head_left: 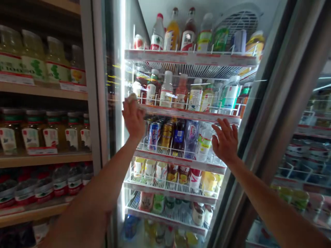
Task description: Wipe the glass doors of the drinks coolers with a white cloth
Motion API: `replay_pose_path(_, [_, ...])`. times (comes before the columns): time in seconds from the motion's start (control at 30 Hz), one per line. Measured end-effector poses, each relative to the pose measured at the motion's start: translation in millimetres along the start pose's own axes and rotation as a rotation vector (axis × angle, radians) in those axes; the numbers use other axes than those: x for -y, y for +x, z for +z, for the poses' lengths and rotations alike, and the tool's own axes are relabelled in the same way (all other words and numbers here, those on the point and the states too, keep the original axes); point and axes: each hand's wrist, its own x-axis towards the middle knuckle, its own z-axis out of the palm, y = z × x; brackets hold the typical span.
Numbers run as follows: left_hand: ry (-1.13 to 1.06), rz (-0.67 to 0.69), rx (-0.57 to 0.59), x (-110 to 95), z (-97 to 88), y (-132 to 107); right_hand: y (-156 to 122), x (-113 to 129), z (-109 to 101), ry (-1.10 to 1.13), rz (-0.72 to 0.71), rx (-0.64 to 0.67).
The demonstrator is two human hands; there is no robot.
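Note:
My left hand [133, 119] is raised at the left side of the lit drinks cooler, level with its second shelf [181, 113]. Its fingers press on a pale, crumpled cloth [132, 97], whose edge shows past the fingertips and is partly blurred. The cloth lies against the cooler's glass door [113, 82], which carries faint light reflections. On the right, my right hand [225, 139] is up with fingers apart and nothing in it, close to the glass in front of the third shelf. Whether it touches the pane, I cannot tell.
Behind the glass stand several rows of bottles [167, 89] and cans [154, 136] on wire shelves. To the left, wooden shelves [43, 90] hold more bottled drinks. A metal door frame [271, 148] runs along the right, with another cooler [307, 155] beyond it.

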Motion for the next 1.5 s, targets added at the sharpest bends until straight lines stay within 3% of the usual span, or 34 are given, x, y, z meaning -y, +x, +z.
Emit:
replay_pose_path(0.07, [0.002,-0.084,-0.059,3.5,0.3,-6.2,0.3,0.4,0.6,0.000,0.002,-0.007])
replay_pose_path(0.1, [-0.008,-0.018,-0.011,-1.7,2.2,-13.3,0.4,0.2,0.8,0.003,0.005,-0.006])
replay_pose_path(0.2, [-0.063,0.386,0.268,-20.3,7.3,-32.7,0.4,-1.0,0.3,0.019,0.011,0.010])
replay_pose_path(0.23, [-0.070,0.441,0.302,-20.0,7.2,-33.6,0.4,-1.4,0.0,0.024,0.008,0.013])
replay_pose_path(0.3, [-0.051,0.294,0.193,-6.2,4.7,-25.0,0.5,-1.4,-0.1,0.030,0.009,0.012])
replay_pose_path(0.4, [0.013,-0.140,-0.108,18.7,3.3,-5.2,0.4,-0.2,0.5,0.037,0.036,0.024])
replay_pose_path(0.47, [0.022,-0.185,-0.143,14.1,6.3,-5.4,0.0,0.2,1.2,0.039,0.051,0.037])
replay_pose_path(0.53, [-0.003,0.034,-0.027,-7.5,9.4,-20.0,-0.6,-0.2,1.6,0.035,0.045,0.037])
replay_pose_path(0.63, [-0.095,0.669,0.248,-34.1,7.7,-45.4,-1.1,-1.1,1.4,0.015,0.022,0.011])
replay_pose_path(0.67, [-0.111,0.791,0.298,-33.7,5.3,-48.3,-1.0,-1.1,1.2,0.011,0.017,0.007])
replay_pose_path(0.7, [-0.112,0.817,0.307,-28.1,2.4,-47.4,-0.8,-0.9,0.9,0.009,0.017,0.007])
replay_pose_path(0.73, [-0.097,0.738,0.271,-18.6,-0.5,-43.2,-0.6,-0.6,0.6,0.009,0.020,0.007])
replay_pose_path(0.87, [0.024,-0.003,-0.070,17.5,-5.9,-22.8,0.2,0.8,0.3,0.008,0.014,-0.001])
replay_pose_path(0.93, [0.044,-0.117,-0.101,16.5,-5.6,-28.9,0.1,0.9,0.5,0.001,0.018,-0.002])
replay_pose_path(0.97, [0.032,-0.055,-0.051,12.5,-6.0,-36.1,-0.1,0.8,0.5,-0.001,0.024,0.003])
replay_pose_path(1.1, [-0.066,0.438,0.320,9.1,-13.3,-58.3,-0.9,-0.3,0.6,-0.005,0.041,0.028])
replay_pose_path(1.13, [-0.061,0.445,0.332,13.1,-15.1,-57.0,-1.1,-0.6,0.8,-0.005,0.041,0.031])
replay_pose_path(1.2, [-0.005,0.239,0.197,18.1,-15.6,-48.9,-1.5,-1.4,1.1,-0.001,0.044,0.037])
replay_pose_path(1.27, [0.053,-0.017,0.008,8.9,-11.3,-42.7,-1.9,-2.2,1.2,0.007,0.054,0.043])
replay_pose_path(1.3, [0.070,-0.039,-0.016,-1.8,-7.8,-42.8,-2.2,-2.6,1.1,0.011,0.059,0.047])
replay_pose_path(1.37, [0.064,0.158,0.096,-29.0,-0.5,-48.7,-2.6,-3.6,1.1,0.020,0.061,0.037])
replay_pose_path(1.43, [0.009,0.527,0.375,-51.4,4.5,-53.9,-2.9,-4.6,1.4,0.035,0.043,0.010])
replay_pose_path(1.5, [0.009,0.547,0.455,-61.0,5.8,-50.4,-2.9,-5.5,2.1,0.042,0.021,-0.031])
